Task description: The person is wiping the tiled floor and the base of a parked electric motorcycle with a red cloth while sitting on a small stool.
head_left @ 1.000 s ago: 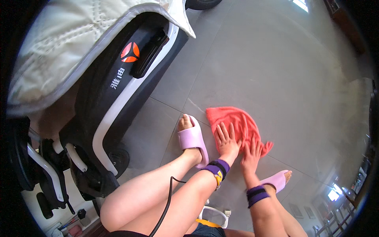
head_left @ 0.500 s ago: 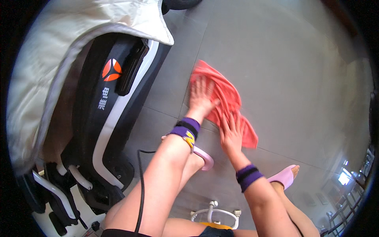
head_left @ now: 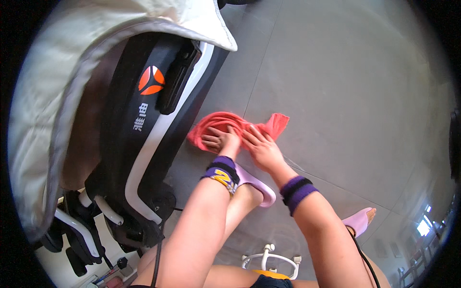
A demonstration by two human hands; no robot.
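A coral-red cloth [head_left: 225, 118] lies bunched on the grey tiled floor [head_left: 336, 105], just right of a parked scooter. Pressing on its left part is my left hand [head_left: 222, 141], palm down with fingers spread. My right hand [head_left: 261, 150] rests on the middle of the cloth, its fingers stretched out flat. A short end of the cloth sticks out past the right fingertips. Purple wristbands [head_left: 298, 192] circle both wrists.
The black and white scooter [head_left: 139, 115], under a silvery cover [head_left: 62, 62], stands close on the left. My feet in pink slippers [head_left: 357, 222] are on either side. A white wheeled stool base [head_left: 265, 259] is below me. A black cable [head_left: 158, 259] hangs by my left arm.
Both hands have moved left and nearer to me, taking the cloth along toward the scooter. The cloth was spread out lengthwise and is now gathered in folds.
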